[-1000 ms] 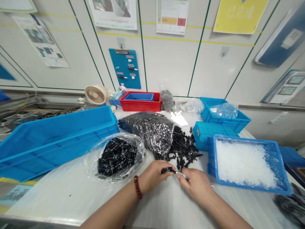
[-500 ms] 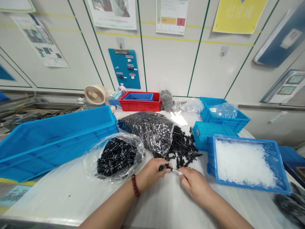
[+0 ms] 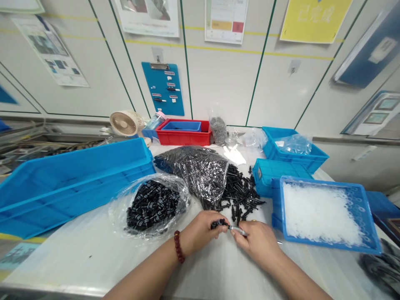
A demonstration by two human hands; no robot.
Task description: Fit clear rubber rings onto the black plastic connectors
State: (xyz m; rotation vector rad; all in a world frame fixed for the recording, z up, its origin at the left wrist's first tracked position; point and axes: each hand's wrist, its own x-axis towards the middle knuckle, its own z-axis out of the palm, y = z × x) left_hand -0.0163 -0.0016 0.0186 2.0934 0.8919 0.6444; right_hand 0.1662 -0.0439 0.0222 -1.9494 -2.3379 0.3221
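Observation:
Pinched in my left hand (image 3: pixel 201 229) are small black plastic fittings (image 3: pixel 218 223), partly hidden by the fingers. My right hand (image 3: pixel 259 239) is closed around a slim grey pen-like tool (image 3: pixel 240 230); a silvery end shows beyond the far side of that hand. The tool's front end meets or nearly meets the black fitting at my left fingertips; whether they touch I cannot tell. Just beyond both hands lie loose black fittings (image 3: pixel 240 187), spilling from a clear plastic bag (image 3: pixel 203 175). Left of my left hand, another open bag (image 3: pixel 184 196) holds black fittings with pale rings.
On the right, a blue bin (image 3: pixel 325 245) holds many small translucent white rings (image 3: pixel 321 212), with a lidded blue box (image 3: pixel 281 171) behind it. A long blue bin (image 3: pixel 78 187) stands at the left. At the back are a red bin (image 3: pixel 184 138) and a small fan (image 3: pixel 125 123).
Both hands have shifted slightly down, my right hand also a little rightward. The tool lies at a different angle, and its silvery rear end now shows past my right hand.

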